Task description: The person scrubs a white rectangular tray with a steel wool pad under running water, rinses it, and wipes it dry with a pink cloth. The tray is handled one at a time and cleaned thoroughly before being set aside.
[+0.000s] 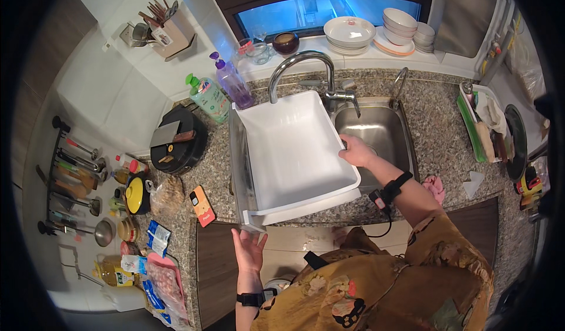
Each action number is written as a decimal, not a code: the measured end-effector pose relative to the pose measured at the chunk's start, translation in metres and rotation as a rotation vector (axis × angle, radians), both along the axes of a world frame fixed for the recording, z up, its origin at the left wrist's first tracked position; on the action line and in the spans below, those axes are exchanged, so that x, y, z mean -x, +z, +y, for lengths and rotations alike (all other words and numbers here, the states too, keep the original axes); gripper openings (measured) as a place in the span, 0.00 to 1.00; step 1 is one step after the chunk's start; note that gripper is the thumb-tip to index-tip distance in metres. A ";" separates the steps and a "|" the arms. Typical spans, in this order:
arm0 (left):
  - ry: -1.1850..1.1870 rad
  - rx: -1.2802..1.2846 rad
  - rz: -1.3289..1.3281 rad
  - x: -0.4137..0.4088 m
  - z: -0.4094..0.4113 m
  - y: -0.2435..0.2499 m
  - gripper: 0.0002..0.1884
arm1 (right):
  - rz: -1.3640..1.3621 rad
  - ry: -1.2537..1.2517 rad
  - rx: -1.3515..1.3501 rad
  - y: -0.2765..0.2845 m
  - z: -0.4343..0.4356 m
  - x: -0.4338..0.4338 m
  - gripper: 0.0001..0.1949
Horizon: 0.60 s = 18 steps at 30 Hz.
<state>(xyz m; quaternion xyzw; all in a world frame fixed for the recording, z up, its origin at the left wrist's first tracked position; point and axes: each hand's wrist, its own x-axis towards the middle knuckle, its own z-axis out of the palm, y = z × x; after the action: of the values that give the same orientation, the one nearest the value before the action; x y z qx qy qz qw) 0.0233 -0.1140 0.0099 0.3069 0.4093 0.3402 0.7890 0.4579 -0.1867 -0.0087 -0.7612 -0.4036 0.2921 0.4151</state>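
A large white plastic drawer bin lies tilted over the left basin of the steel sink, below the chrome faucet. My right hand is at the bin's right side wall, its fingers bent around something dark that is mostly hidden. Palm up, my left hand is just below the bin's near left corner, fingers spread; whether the fingertips touch the corner cannot be told. A clear panel edge runs along the bin's left side.
Left of the sink stand two pump bottles, a black cooker with a cleaver on its lid, and a phone. Plates and bowls line the windowsill. A pink cloth and a utensil tray are at the right.
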 end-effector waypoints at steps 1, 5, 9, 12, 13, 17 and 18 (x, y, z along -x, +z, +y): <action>-0.049 0.008 -0.015 0.004 0.002 -0.009 0.41 | -0.024 -0.003 -0.042 0.001 -0.001 -0.001 0.22; -0.037 0.049 0.072 -0.002 -0.002 -0.031 0.47 | -0.098 0.041 -0.055 0.007 -0.002 -0.004 0.26; -0.089 0.013 0.159 -0.019 -0.009 -0.021 0.50 | -0.084 0.036 -0.071 -0.008 -0.005 -0.014 0.26; -0.127 0.011 0.164 -0.021 -0.005 -0.023 0.49 | -0.067 0.033 -0.042 -0.016 -0.006 -0.020 0.26; -0.139 0.023 0.192 -0.022 -0.004 -0.022 0.47 | -0.074 0.037 -0.028 -0.016 -0.005 -0.022 0.26; -0.179 0.051 0.293 -0.018 0.002 -0.002 0.43 | -0.066 0.049 0.033 0.004 0.001 -0.015 0.26; -0.197 0.052 0.314 -0.017 0.006 0.003 0.42 | -0.084 0.046 -0.006 0.002 0.001 -0.016 0.25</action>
<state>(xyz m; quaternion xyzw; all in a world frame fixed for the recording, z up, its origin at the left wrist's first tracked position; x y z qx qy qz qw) 0.0399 -0.1083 0.0128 0.3744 0.5041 0.1985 0.7526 0.4742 -0.1859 -0.0071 -0.7620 -0.4391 0.2680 0.3934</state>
